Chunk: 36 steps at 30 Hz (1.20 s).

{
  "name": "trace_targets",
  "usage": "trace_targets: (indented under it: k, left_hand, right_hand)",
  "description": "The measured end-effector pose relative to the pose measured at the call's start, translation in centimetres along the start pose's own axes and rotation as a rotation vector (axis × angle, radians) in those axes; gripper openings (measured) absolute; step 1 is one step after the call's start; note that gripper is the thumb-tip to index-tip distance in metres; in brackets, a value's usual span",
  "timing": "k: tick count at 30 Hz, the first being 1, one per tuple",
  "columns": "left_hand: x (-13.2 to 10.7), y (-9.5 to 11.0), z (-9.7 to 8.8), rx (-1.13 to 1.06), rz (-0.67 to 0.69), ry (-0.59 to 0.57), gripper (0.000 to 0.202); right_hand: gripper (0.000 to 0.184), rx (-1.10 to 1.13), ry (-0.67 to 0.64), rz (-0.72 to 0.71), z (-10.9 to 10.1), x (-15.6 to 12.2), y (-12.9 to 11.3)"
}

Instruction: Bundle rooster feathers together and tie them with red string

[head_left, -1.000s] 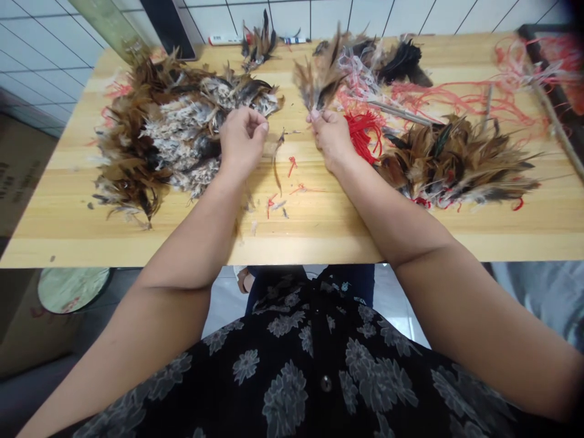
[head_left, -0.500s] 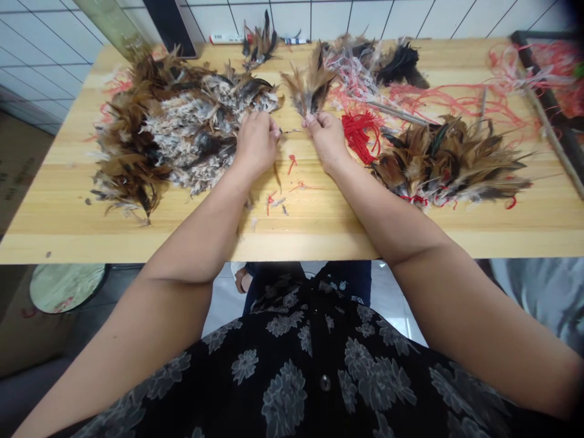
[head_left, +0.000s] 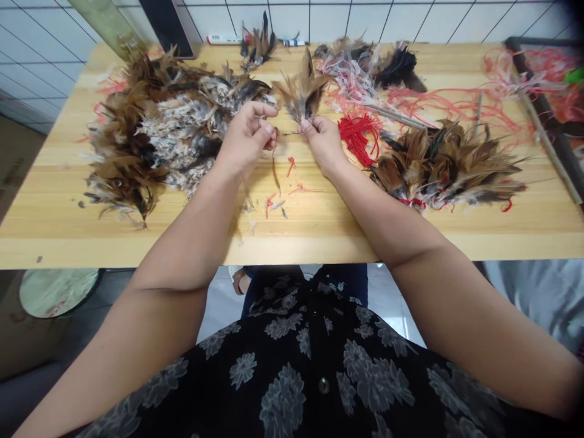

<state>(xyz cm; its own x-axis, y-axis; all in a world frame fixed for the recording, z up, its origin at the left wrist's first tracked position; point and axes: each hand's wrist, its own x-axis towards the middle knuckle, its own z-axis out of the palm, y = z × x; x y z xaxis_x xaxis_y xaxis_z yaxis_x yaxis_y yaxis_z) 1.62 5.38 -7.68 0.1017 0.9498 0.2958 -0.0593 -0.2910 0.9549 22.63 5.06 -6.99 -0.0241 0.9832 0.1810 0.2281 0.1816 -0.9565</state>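
My right hand [head_left: 322,139] pinches the base of a small bundle of brown and dark feathers [head_left: 302,91], whose tips fan upward. To its left, my left hand [head_left: 252,132] is curled, with the index finger raised and the thumb against the other fingers. It seems closed on a thin brown strand [head_left: 275,173] that hangs below the fingertips. A thin dark line spans part of the gap between both hands. Left of my left hand lies a large heap of brown and whitish feathers [head_left: 182,131]. Red threads [head_left: 358,139] lie beside my right wrist.
More feather bundles [head_left: 447,161] with red ties lie on the right. Behind are pink and white strings [head_left: 351,79], black feathers [head_left: 396,68] and metal scissors-like blades [head_left: 401,115]. A marker [head_left: 223,40], phone [head_left: 166,27] and dark frame [head_left: 542,109] line the table [head_left: 301,246].
My left index finger has lifted and straightened away from the thumb, and the left hand has turned slightly. The feather bundle in my right hand has shifted a little left and turned.
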Motion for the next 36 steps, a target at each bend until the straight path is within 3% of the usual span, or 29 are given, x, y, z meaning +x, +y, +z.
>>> trace_targets:
  k: [5,10,13,17,23,27,31,33,36]
  left_hand:
    - [-0.7,0.8,-0.9,0.240,-0.050,-0.083,0.047]
    - [0.1,0.4,-1.5,0.397,0.070,-0.051,0.034]
    - [1.0,0.1,-0.7,0.374,0.103,-0.087,0.033]
    - [2.3,-0.8,0.7,0.414,0.030,-0.124,0.038]
    - [3.2,-2.1,-0.6,0.592,0.099,-0.225,0.039]
    - [2.3,-1.7,-1.2,0.431,0.096,-0.067,0.049]
    - [1.5,-1.5,-0.2,0.143,0.074,0.115,0.076]
    - [1.3,-1.3,0.4,0.017,0.035,0.157,0.090]
    - [1.2,-1.1,1.1,-0.093,-0.006,0.128,0.101]
  right_hand:
    - [0.037,-0.013,0.009,0.057,0.2,-0.2,-0.9]
    - [0.039,-0.008,0.002,0.113,0.4,-0.2,-2.0]
    - [0.043,-0.032,0.000,0.118,0.5,0.0,-2.0]
    - [0.036,-0.045,-0.005,0.066,0.3,0.3,-1.5]
    - [0.036,-0.067,0.018,0.097,0.0,-0.5,-2.6]
    - [0.037,-0.047,0.038,0.105,0.0,-0.6,-3.0]
    - [0.038,-0.043,0.038,0.116,0.2,-0.2,-2.1]
    - [0.038,-0.036,0.031,0.095,0.3,-0.1,-1.5]
    - [0.038,-0.041,0.016,0.027,0.4,-0.1,-0.6]
